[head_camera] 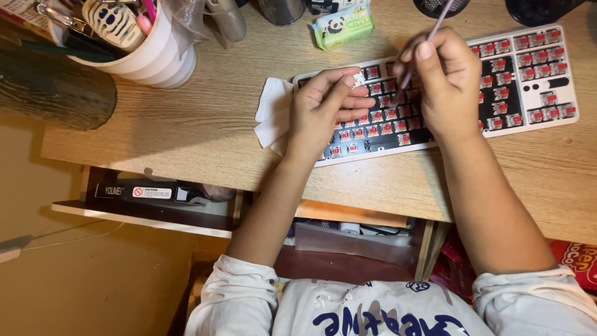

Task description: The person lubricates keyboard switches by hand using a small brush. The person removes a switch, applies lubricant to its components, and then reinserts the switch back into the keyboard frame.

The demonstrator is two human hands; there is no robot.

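Note:
A white keyboard [547, 118] with its keycaps off and red switches showing lies on the wooden desk [205, 130]. My left hand [326, 109] rests over the keyboard's left end and pinches a small white keycap [359, 78] between thumb and fingers. My right hand [444, 78] grips a thin purple stick [435, 25], its lower tip pointing down at the switches near the keycap. A crumpled white tissue [272, 112] lies under my left wrist, beside the keyboard's left edge.
A white holder [146, 59] full of pens and tools stands at the back left. A small green wipes pack [343, 25] lies behind the keyboard. Dark cups [535, 9] stand at the back right. A dark log-like roll [56, 90] sits at the desk's left edge. Drawers [155, 199] hang open below.

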